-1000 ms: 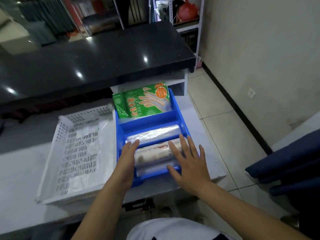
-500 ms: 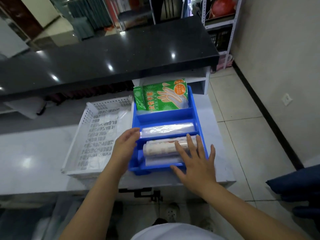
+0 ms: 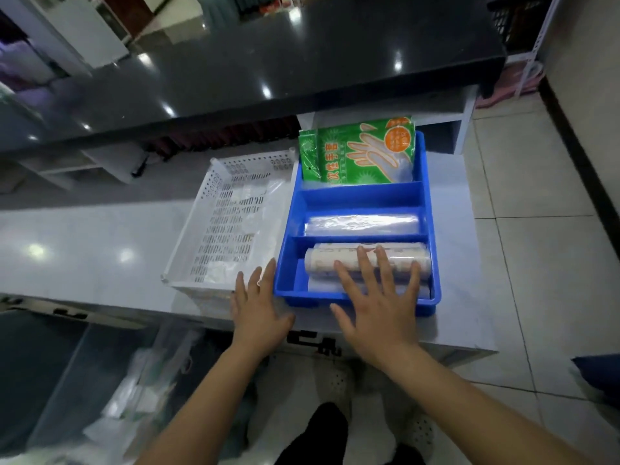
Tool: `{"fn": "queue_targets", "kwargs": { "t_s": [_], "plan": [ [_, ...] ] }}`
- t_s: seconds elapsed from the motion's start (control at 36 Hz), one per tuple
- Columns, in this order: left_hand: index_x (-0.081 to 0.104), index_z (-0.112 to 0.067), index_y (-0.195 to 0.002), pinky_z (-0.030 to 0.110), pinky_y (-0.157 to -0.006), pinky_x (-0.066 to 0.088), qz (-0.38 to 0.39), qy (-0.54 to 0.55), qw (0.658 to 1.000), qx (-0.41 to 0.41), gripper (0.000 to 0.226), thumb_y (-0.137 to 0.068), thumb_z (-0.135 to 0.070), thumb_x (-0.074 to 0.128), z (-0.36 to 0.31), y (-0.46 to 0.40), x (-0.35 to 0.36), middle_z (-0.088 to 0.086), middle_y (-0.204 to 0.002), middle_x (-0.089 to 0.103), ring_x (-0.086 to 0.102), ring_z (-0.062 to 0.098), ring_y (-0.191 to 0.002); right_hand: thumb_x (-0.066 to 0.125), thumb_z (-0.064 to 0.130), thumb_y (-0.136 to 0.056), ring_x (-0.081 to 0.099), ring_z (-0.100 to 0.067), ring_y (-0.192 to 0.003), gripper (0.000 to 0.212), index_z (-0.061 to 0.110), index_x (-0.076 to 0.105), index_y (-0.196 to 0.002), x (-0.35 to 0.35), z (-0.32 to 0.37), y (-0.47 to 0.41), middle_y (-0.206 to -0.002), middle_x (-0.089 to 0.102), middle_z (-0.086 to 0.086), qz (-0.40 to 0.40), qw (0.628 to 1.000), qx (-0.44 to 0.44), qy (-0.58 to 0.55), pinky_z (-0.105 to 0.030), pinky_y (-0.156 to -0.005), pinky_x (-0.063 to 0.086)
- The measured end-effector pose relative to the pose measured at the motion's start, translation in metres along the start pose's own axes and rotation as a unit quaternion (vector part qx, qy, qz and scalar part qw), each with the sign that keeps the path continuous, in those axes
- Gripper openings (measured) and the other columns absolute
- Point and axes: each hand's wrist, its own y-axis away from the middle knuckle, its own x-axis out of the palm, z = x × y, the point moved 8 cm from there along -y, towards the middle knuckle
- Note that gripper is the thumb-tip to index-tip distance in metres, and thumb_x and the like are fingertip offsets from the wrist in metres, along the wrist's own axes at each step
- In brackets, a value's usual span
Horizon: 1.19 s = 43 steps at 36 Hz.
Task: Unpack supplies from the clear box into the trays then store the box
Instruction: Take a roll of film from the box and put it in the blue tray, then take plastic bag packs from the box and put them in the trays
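The right hand (image 3: 377, 307), fingers flat and grasping nothing, presses the printed roll (image 3: 365, 261) into the blue tray (image 3: 426, 182)'s 6 o'clock compartment; left hand (image 3: 258, 303) released at 9. Best press evenly, seating it level.

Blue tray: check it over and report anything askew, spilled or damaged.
Nothing stands out. In the blue tray, the green glove packs stand upright at the back, and the clear roll and printed roll lie straight in their compartments.
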Motion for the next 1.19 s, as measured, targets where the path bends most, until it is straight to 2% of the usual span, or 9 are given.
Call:
{"fn": "queue_targets", "kwargs": {
  "t_s": [0.11,0.25,0.39,0.5,0.58,0.72,0.81,0.89,1.19],
  "plan": [
    [0.001,-0.040,-0.155,0.056,-0.121,0.007,-0.003,0.035,0.999,-0.008,0.102,-0.077,-0.038,0.066,0.001,0.002,0.001,0.000,-0.163,0.018,-0.009,0.025,-0.152,0.036,0.066,-0.090,0.008,-0.036,-0.153,0.072,0.035,0.027,-0.155,0.000,0.001,0.002,-0.166,0.019,-0.009,0.011,1.000,0.002,0.010,-0.074,-0.112,0.006],
    [-0.001,-0.049,-0.152,0.058,-0.120,0.009,0.052,0.063,0.996,0.029,0.098,-0.071,-0.047,0.054,0.006,-0.002,-0.005,-0.006,-0.164,0.016,-0.007,0.024,-0.152,0.035,0.071,-0.087,0.010,-0.036,-0.152,0.078,0.034,0.028,-0.155,-0.002,0.001,0.000,-0.166,0.017,-0.010,0.031,0.999,-0.004,0.030,-0.074,-0.112,0.006],
    [0.000,-0.049,-0.153,0.052,-0.123,0.007,0.077,0.121,0.987,0.069,0.101,-0.080,-0.035,0.068,0.010,0.009,-0.025,-0.004,-0.167,-0.004,-0.008,0.025,-0.153,0.019,0.080,-0.083,-0.009,-0.033,-0.152,0.082,0.042,0.009,-0.156,-0.010,0.008,0.001,-0.168,-0.002,-0.002,0.058,0.995,0.056,0.050,-0.071,-0.113,-0.008],
    [0.005,-0.052,-0.152,0.049,-0.121,0.007,0.067,0.188,0.973,0.114,0.095,-0.083,-0.033,0.068,0.040,0.047,-0.055,-0.009,-0.165,-0.012,-0.014,0.019,-0.152,0.006,0.082,-0.079,-0.021,-0.030,-0.150,0.083,0.047,-0.004,-0.154,-0.020,0.074,0.001,-0.167,-0.017,0.004,0.068,0.995,0.061,0.041,-0.067,-0.111,-0.015],
    [0.003,-0.055,-0.151,0.045,-0.121,0.005,0.011,0.179,0.977,0.118,0.090,-0.083,-0.042,0.061,0.098,0.089,-0.073,-0.010,-0.166,-0.010,-0.012,0.016,-0.152,0.013,0.079,-0.080,-0.022,-0.025,-0.150,0.082,0.048,0.001,-0.155,-0.012,0.158,0.012,-0.166,-0.017,0.008,0.077,0.997,0.016,-0.005,-0.062,-0.108,-0.016],
    [-0.003,-0.047,-0.153,0.050,-0.122,0.007,-0.072,0.100,0.992,-0.023,0.091,-0.086,-0.045,0.059,0.243,0.162,-0.065,-0.006,-0.165,-0.012,-0.014,0.019,-0.151,0.026,0.077,-0.085,-0.002,-0.027,-0.154,0.075,0.047,0.020,-0.153,0.027,0.297,0.054,-0.167,0.008,0.003,0.086,0.991,-0.080,-0.062,-0.067,-0.115,0.001],
    [-0.003,-0.040,-0.155,0.050,-0.122,0.005,-0.064,0.072,0.987,-0.128,0.092,-0.086,-0.050,0.057,0.326,0.208,-0.041,0.002,-0.166,-0.010,-0.010,0.028,-0.152,0.017,0.082,-0.085,-0.017,-0.024,-0.152,0.076,0.051,0.007,-0.154,0.074,0.357,0.087,-0.166,-0.009,0.007,0.146,0.979,-0.134,-0.047,-0.062,-0.114,-0.013],
    [-0.005,-0.036,-0.156,0.050,-0.122,0.006,-0.033,0.075,0.972,-0.219,0.091,-0.087,-0.054,0.053,0.390,0.247,-0.019,0.004,-0.166,-0.008,-0.008,0.031,-0.152,0.010,0.083,-0.082,-0.029,-0.022,-0.147,0.079,0.052,-0.004,-0.153,0.115,0.398,0.116,-0.164,-0.020,0.006,0.216,0.960,-0.180,-0.008,-0.061,-0.112,-0.017],
    [-0.013,-0.042,-0.153,0.048,-0.121,0.003,0.079,0.173,0.910,-0.370,0.094,-0.087,-0.061,0.051,0.485,0.309,0.049,0.000,-0.165,-0.017,-0.012,0.029,-0.152,0.020,0.079,-0.089,-0.026,-0.021,-0.149,0.073,0.054,-0.008,-0.152,0.195,0.484,0.138,-0.164,-0.022,0.008,0.367,0.893,-0.258,0.039,-0.060,-0.113,-0.017]
  ]
}}
